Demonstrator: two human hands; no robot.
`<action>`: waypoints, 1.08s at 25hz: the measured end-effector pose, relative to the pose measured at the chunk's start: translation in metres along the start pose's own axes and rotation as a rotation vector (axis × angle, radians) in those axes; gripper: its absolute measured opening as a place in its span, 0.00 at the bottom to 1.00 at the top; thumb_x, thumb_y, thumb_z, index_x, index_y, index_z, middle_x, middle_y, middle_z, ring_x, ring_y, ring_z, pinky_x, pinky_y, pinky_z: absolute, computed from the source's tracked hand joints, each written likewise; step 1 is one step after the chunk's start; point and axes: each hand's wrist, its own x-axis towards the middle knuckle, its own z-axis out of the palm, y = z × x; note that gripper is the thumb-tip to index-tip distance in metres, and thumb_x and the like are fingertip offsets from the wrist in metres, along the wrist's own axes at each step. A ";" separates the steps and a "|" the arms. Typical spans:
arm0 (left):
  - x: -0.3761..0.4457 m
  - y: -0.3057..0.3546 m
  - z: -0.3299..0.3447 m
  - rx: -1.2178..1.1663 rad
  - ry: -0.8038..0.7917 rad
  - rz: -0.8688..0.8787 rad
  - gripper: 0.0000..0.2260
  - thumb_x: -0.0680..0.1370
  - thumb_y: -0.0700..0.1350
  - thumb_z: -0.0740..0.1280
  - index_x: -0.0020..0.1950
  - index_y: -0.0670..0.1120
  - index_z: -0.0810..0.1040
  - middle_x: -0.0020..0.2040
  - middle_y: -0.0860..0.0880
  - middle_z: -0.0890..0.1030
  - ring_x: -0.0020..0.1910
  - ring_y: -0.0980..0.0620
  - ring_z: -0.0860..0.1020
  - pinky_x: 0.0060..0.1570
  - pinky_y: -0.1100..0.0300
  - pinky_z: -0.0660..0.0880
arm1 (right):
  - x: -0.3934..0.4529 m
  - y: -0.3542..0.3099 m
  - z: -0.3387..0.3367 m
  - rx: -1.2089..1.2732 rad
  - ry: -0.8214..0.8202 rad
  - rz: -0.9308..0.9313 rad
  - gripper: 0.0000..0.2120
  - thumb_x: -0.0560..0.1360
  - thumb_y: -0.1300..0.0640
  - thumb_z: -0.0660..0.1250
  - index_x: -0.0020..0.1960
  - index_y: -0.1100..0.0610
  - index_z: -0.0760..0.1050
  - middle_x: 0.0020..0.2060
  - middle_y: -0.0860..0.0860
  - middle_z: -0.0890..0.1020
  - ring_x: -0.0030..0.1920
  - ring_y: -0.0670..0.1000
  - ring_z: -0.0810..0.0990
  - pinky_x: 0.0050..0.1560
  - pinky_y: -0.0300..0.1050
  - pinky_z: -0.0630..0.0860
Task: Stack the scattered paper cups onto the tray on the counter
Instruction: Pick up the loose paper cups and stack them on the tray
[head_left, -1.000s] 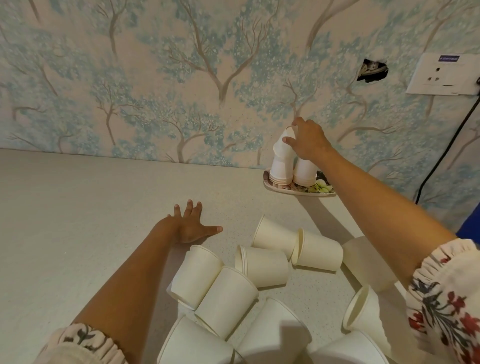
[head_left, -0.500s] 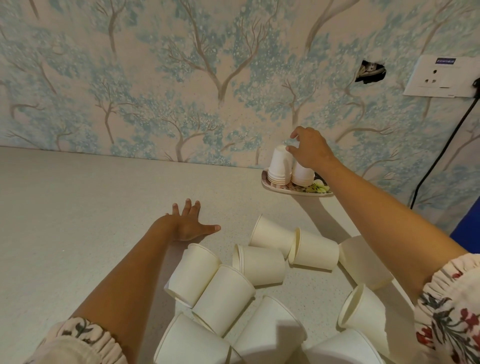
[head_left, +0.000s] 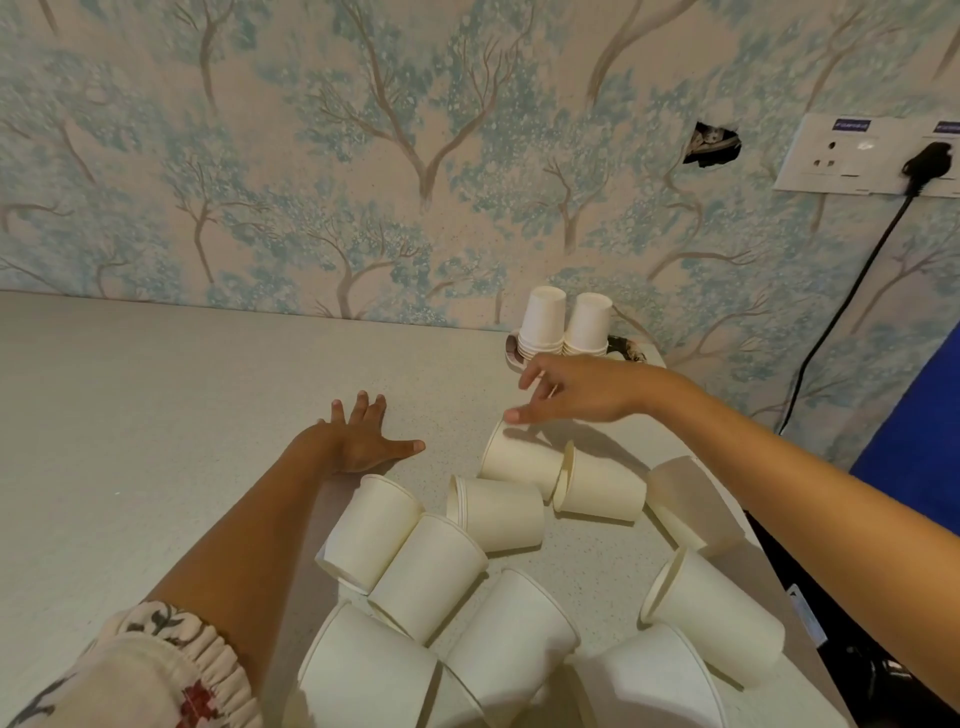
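Two hands open and empty, left hand (head_left: 363, 441) flat on counter (head_left: 156, 415), right hand (head_left: 576, 387) over a fallen cup (head_left: 519, 460).

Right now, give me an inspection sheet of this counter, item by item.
Surface: pale speckled counter, bare on its left part.
Job's things: two stacks of upside-down cups on the tray by the wall; about ten loose cups lying on their sides near the front.
Clutter: nothing seen.
Hands: left hand flat on the counter, empty; right hand open above the farthest loose cup, holding nothing.
Cables: black cord plugged into the socket plate.
Surroundings: tree-pattern wallpaper with a hole.
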 end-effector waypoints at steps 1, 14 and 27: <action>0.000 0.000 0.000 0.004 0.006 -0.002 0.47 0.73 0.72 0.56 0.80 0.49 0.37 0.79 0.46 0.34 0.77 0.37 0.35 0.74 0.37 0.42 | -0.004 -0.002 0.007 -0.031 -0.088 0.029 0.40 0.65 0.25 0.67 0.69 0.47 0.67 0.58 0.44 0.78 0.58 0.47 0.77 0.58 0.45 0.74; -0.002 0.002 0.000 0.000 0.000 0.002 0.47 0.74 0.72 0.56 0.80 0.48 0.36 0.79 0.46 0.34 0.77 0.37 0.34 0.73 0.37 0.42 | 0.008 0.002 0.025 0.110 -0.099 0.028 0.29 0.70 0.35 0.71 0.64 0.48 0.69 0.56 0.48 0.78 0.54 0.50 0.79 0.57 0.51 0.78; 0.001 0.000 0.001 -0.001 0.002 0.010 0.47 0.74 0.72 0.56 0.80 0.49 0.36 0.79 0.46 0.33 0.76 0.38 0.33 0.73 0.37 0.41 | 0.071 0.036 -0.059 0.273 0.938 0.156 0.35 0.71 0.37 0.71 0.66 0.58 0.65 0.58 0.54 0.76 0.51 0.54 0.75 0.44 0.46 0.70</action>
